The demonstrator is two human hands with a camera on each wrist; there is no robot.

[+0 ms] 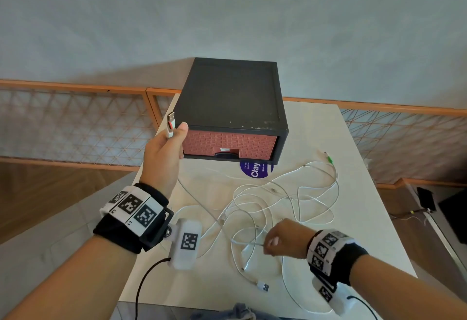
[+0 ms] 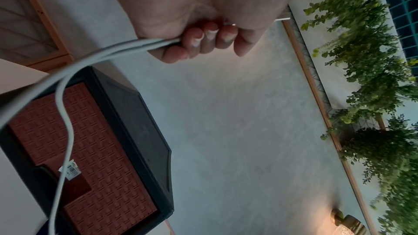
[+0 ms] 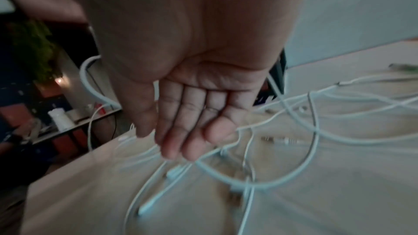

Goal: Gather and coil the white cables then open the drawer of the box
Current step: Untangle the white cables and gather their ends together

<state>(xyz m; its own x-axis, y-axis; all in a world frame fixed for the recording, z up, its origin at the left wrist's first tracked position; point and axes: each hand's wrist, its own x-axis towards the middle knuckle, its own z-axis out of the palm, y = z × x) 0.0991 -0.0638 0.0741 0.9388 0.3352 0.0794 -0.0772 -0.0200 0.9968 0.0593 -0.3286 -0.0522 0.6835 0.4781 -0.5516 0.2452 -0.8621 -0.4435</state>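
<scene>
A black box (image 1: 232, 92) stands at the back of the white table (image 1: 358, 231); its red drawer front (image 1: 230, 144) is closed, its dark handle (image 1: 226, 154) low in the middle. My left hand (image 1: 174, 132) is raised beside the box's left front corner and grips a white cable just below its USB plug (image 1: 171, 122). In the left wrist view its fingers (image 2: 203, 40) curl round two cable strands (image 2: 65, 113). Several white cables (image 1: 278, 201) lie tangled in front of the box. My right hand (image 1: 275, 242) is low over the tangle, fingers (image 3: 181, 140) straight and touching the cables (image 3: 294, 176).
A blue round sticker (image 1: 256, 169) lies under the box's front edge. One cable end with a green tip (image 1: 329, 159) lies at the right, a loose USB plug (image 1: 262, 286) near the front edge. Orange railings (image 1: 75, 87) run behind the table. Grey cloth (image 1: 242, 312) lies below the table's front edge.
</scene>
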